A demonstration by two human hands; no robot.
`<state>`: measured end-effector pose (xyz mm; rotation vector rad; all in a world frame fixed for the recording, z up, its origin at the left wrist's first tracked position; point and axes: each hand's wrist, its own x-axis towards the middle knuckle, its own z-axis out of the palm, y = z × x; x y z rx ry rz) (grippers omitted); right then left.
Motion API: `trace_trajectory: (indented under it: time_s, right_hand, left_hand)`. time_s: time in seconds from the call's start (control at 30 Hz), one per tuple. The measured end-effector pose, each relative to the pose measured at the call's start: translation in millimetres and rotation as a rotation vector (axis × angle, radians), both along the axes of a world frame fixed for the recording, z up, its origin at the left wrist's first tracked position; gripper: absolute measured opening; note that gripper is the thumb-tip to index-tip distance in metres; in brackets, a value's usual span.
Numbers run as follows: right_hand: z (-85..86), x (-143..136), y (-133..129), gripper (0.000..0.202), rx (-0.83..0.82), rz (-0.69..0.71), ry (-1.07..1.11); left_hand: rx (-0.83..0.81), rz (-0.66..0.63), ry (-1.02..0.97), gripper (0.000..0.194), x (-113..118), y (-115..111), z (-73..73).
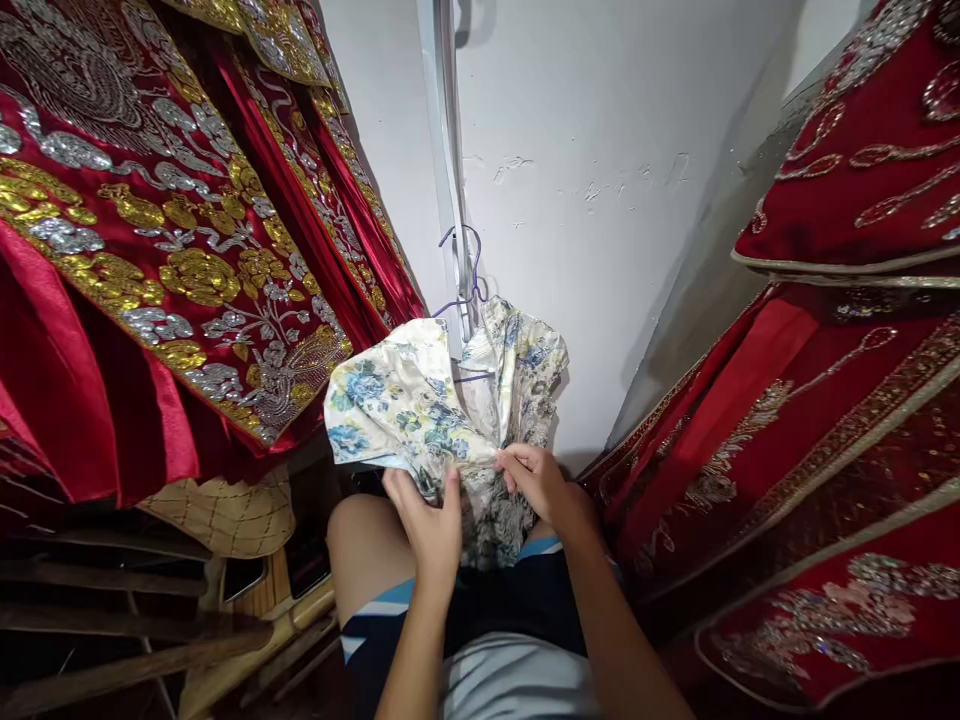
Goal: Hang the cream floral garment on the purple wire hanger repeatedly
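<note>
A short-sleeved floral blouse [420,400], cream with blue and yellow flowers, hangs in front of me on a purple wire hanger [477,265]. Its lower part drapes down between my knees. My left hand [427,520] grips the blouse low on its left front, thumb on top and fingers behind the cloth. With thumb and forefinger, my right hand [532,480] pinches the front edge of the blouse near the bottom of the neck opening. The fingers behind the fabric are partly hidden.
Red embroidered garments with gold and silver sequins [195,270] hang at the left. More red beaded garments [750,450] fill the right side. A white metal upright [444,130] stands against the pale wall [600,200]. Wooden furniture [247,655] and a dark phone-like object [244,577] are lower left.
</note>
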<state>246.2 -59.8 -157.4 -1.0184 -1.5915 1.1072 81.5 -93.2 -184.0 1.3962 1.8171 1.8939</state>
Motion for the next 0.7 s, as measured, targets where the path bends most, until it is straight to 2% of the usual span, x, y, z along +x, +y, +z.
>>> trace_trajectory:
  time_s: [0.07, 0.1, 0.23, 0.3, 0.43, 0.5, 0.6, 0.7]
  right_hand:
    - [0.0, -4.0, 0.5, 0.036, 0.001, -0.046, 0.026]
    - [0.5, -6.0, 0.5, 0.035, -0.005, -0.05, 0.035]
    - [7.0, -10.7, -2.7, 0.033, -0.085, -0.022, 0.055]
    - [11.3, -11.9, -5.8, 0.031, -0.128, -0.006, 0.058]
    - [14.3, -17.3, -12.1, 0.022, -0.148, 0.064, 0.067]
    - [13.9, -21.0, -12.4, 0.022, -0.131, 0.049, 0.112]
    - [21.0, -23.6, -2.8, 0.025, -0.15, -0.026, 0.252]
    - [49.6, -21.6, 20.4, 0.027, -0.193, -0.069, 0.375]
  left_hand:
    - [0.198, 0.185, 0.135, 0.063, 7.0, 0.3, -4.7]
    - [0.25, 0.219, 0.186, 0.069, 11.8, -0.1, -7.5]
    - [0.23, 0.172, 0.253, 0.081, 31.1, -4.3, -15.7]
    - [0.21, 0.091, 0.256, 0.069, 36.2, -5.0, -16.2]
    - [0.13, -0.285, 0.143, 0.027, 35.1, 2.9, -13.3]
    - [0.068, -0.385, 0.085, 0.009, 31.5, 8.5, -11.1]
    - [0.014, -0.436, 0.152, 0.013, 24.5, 13.7, -8.7]
    - [-0.008, -0.502, 0.288, 0.017, 15.6, 15.5, -8.2]
